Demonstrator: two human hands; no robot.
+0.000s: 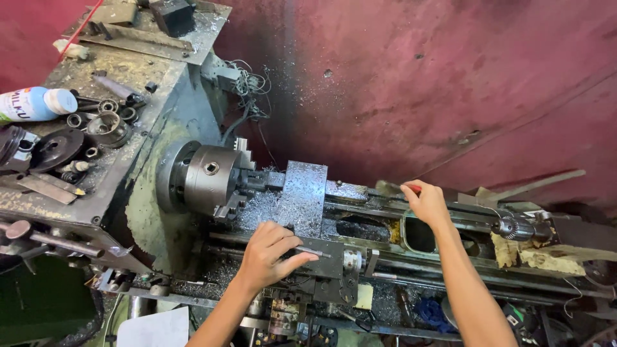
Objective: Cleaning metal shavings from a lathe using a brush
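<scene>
I look down on a worn metal lathe. Its steel chuck sits at the left, and a flat shaving-covered plate stands upright just right of it. My left hand rests on the carriage, fingers closed around a thin metal handle that points right. My right hand reaches to the far side of the bed, fingers curled on a small red-tipped object that is mostly hidden. Silver swarf lies piled between chuck and plate.
The headstock top at the left carries rings, sockets, a dark disc and a white plastic bottle. A drill chuck sits on the tailstock at the right. A dark red wall rises behind the machine.
</scene>
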